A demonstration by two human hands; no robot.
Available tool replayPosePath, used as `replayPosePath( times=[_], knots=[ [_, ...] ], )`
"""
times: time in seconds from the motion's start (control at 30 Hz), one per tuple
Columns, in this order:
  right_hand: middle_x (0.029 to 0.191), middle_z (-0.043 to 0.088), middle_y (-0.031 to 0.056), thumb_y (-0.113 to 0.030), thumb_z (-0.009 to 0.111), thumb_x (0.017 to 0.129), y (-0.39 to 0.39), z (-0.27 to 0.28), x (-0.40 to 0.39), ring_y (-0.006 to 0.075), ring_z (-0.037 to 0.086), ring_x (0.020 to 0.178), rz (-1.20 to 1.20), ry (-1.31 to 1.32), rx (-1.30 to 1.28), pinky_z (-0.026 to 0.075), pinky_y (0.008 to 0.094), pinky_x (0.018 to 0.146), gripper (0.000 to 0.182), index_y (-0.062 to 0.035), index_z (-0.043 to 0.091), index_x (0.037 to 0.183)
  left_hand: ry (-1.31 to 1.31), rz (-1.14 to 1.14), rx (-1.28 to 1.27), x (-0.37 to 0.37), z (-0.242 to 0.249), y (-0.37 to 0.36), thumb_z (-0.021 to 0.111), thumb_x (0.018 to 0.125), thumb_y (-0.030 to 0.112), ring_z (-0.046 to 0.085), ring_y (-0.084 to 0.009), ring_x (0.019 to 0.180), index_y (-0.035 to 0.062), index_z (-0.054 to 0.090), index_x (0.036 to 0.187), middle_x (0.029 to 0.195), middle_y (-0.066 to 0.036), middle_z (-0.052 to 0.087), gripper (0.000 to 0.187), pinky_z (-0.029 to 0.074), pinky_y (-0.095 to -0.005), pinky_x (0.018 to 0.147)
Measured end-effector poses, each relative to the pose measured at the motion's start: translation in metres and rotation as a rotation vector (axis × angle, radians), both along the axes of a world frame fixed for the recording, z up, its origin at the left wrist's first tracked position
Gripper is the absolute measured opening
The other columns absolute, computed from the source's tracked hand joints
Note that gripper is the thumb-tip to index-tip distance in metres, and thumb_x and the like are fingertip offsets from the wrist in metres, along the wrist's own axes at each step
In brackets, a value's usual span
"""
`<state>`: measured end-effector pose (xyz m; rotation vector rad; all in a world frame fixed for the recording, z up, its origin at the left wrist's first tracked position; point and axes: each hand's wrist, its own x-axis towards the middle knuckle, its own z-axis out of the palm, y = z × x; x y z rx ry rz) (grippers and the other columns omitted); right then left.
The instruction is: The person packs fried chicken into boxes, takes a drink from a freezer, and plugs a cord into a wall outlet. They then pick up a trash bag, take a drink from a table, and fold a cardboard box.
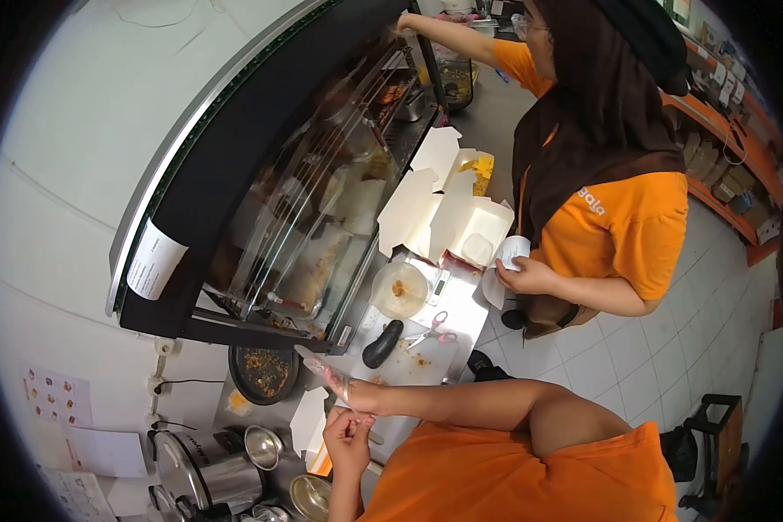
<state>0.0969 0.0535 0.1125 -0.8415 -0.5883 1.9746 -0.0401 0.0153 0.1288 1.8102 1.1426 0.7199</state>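
My right hand [357, 393] reaches leftward, fingers stretched out, with a clear plastic glove [315, 364] over it. My left hand [348, 439] is closed just below, its fingers pinching the glove's edge near the right wrist. Beyond the gloved fingertips lies a round black pan [265, 376] with crumbs. A white open carton [308, 418] stands left of my left hand. On the counter past my right hand are a dark oblong object [383, 344], scissors [432, 331] and a clear round tub [399, 290] with some orange food in it.
A glass-fronted food display case [322, 200] stands along the wall. Open white boxes [448, 209] sit on the counter [461, 313]. A co-worker [609, 200] reaches to the case and holds a white roll-like item [513, 250]. Steel pots [222, 470] are at lower left.
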Motion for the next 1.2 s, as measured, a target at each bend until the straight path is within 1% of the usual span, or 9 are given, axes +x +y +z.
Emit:
replayPosePath(
  times=[0.07, 0.17, 0.3, 0.4, 0.53, 0.6, 0.7, 0.93, 1.2],
  knots=[
    [0.145, 0.054, 0.0150, -0.068, 0.030, 0.101, 0.005, -0.008, -0.010, 0.0248, 0.044, 0.138, -0.469, -0.083, 0.517, 0.029, 0.0379, 0.117, 0.075, -0.0134, 0.046, 0.150, -0.065, -0.070, 0.028, 0.003, -0.005, -0.003, 0.078, 0.086, 0.010, 0.037, -0.0064, 0.065, 0.0014, 0.069, 0.084, 0.081, 0.001, 0.049, 0.013, 0.028, -0.0220, 0.056],
    [0.155, 0.042, 0.0143, -0.069, 0.022, 0.101, 0.022, -0.030, 0.001, 0.0254, 0.033, 0.146, -0.240, -0.302, 0.523, 0.023, 0.0367, 0.119, 0.080, -0.0130, 0.031, 0.157, -0.044, -0.053, 0.023, 0.008, -0.009, -0.006, 0.079, 0.085, 0.011, 0.036, -0.0063, 0.064, 0.0017, 0.070, 0.085, 0.081, 0.001, 0.049, 0.013, 0.026, -0.0221, 0.055],
    [0.164, 0.023, 0.0160, -0.070, 0.019, 0.101, 0.025, -0.025, 0.004, 0.0259, 0.016, 0.153, -0.474, -0.163, 0.572, 0.010, 0.0367, 0.123, 0.088, -0.0023, 0.028, 0.156, -0.064, -0.053, -0.004, 0.014, -0.004, -0.001, 0.080, 0.084, 0.010, 0.035, -0.0061, 0.063, 0.0020, 0.072, 0.088, 0.081, 0.001, 0.048, 0.011, 0.027, -0.0221, 0.054],
    [0.160, 0.033, 0.0170, -0.073, 0.024, 0.098, 0.035, -0.024, 0.009, 0.0278, 0.032, 0.147, -0.634, -0.184, 0.642, 0.022, 0.0356, 0.120, 0.091, -0.0015, 0.031, 0.154, -0.061, -0.096, -0.050, 0.029, 0.013, 0.000, 0.080, 0.083, 0.006, 0.036, -0.0053, 0.063, 0.0023, 0.074, 0.092, 0.084, 0.001, 0.049, 0.012, 0.027, -0.0212, 0.054],
    [0.162, 0.029, 0.0158, -0.070, 0.023, 0.099, 0.044, -0.048, 0.058, 0.0275, 0.021, 0.152, -0.489, -0.363, 0.645, 0.014, 0.0385, 0.123, 0.089, -0.0035, 0.025, 0.157, 0.048, -0.225, -0.029, 0.036, 0.004, 0.020, 0.079, 0.080, 0.001, 0.041, -0.0044, 0.065, 0.0032, 0.069, 0.117, 0.101, -0.002, 0.054, 0.038, 0.034, -0.0187, 0.056],
    [0.159, 0.032, 0.0213, -0.071, 0.029, 0.098, 0.047, -0.049, 0.078, 0.0310, 0.030, 0.148, -0.583, -0.456, 0.686, 0.022, 0.0391, 0.121, 0.092, -0.0058, 0.012, 0.160, -0.136, 0.009, -0.023, 0.047, 0.003, 0.030, 0.075, 0.084, 0.002, 0.050, -0.0055, 0.072, 0.0031, 0.048, 0.145, 0.113, -0.005, 0.056, 0.066, 0.041, -0.0201, 0.060],
    [0.150, 0.038, 0.0328, -0.071, 0.048, 0.093, 0.040, -0.043, 0.105, 0.0337, 0.046, 0.138, -0.569, -0.175, 0.585, 0.035, 0.0398, 0.113, 0.111, -0.0131, -0.023, 0.156, -0.176, 0.140, -0.120, 0.058, 0.008, 0.073, 0.071, 0.087, 0.001, 0.055, -0.0075, 0.074, 0.0050, 0.019, 0.158, 0.117, -0.007, 0.059, 0.088, 0.045, -0.0219, 0.061],
    [0.144, 0.052, 0.0249, -0.039, 0.060, 0.101, 0.022, -0.052, 0.116, 0.0297, 0.049, 0.135, -0.492, -0.279, 0.341, 0.036, 0.0379, 0.113, 0.087, -0.0117, 0.003, 0.161, -0.264, 0.194, -0.195, 0.080, 0.018, 0.116, 0.069, 0.090, 0.003, 0.055, -0.0074, 0.069, 0.0168, 0.009, 0.161, 0.109, -0.006, 0.062, 0.094, 0.042, -0.0228, 0.055],
    [0.132, 0.065, 0.0133, -0.046, 0.062, 0.098, 0.013, -0.076, 0.144, 0.0228, 0.060, 0.122, -0.616, -0.487, 0.246, 0.043, 0.0333, 0.106, 0.077, -0.0096, 0.027, 0.156, -0.312, 0.291, -0.170, 0.100, 0.009, 0.121, 0.069, 0.088, -0.002, 0.050, -0.0046, 0.067, 0.0180, 0.012, 0.159, 0.106, -0.005, 0.057, 0.094, 0.040, -0.0213, 0.055]
  ],
)
